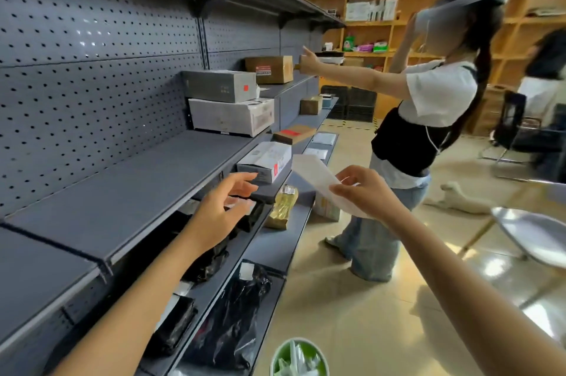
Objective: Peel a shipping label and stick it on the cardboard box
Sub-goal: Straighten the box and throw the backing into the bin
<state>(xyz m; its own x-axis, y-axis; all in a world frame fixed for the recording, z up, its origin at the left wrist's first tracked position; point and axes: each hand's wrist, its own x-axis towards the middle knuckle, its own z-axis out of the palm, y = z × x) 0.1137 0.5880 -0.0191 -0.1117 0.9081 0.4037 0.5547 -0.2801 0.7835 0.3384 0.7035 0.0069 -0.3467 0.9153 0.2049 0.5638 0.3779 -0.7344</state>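
Observation:
My right hand (360,188) pinches a white shipping label sheet (315,175) by its lower edge, held in the air in front of the grey shelving. My left hand (225,207) reaches forward with fingers spread and nothing in it, just short of a small white box (266,161) lying on the middle shelf. Brown cardboard boxes stand farther along: one (271,69) on the upper shelf, a flat one (294,133) with a red sticker lower down, and a small one (311,105) beyond.
Another person (425,118) stands close on the right, reaching to the upper shelf. Two white boxes (229,103) are stacked on the grey shelf (122,179). Black bags (232,323) and a gold packet (283,207) lie below. A green bin (300,357) sits near my feet.

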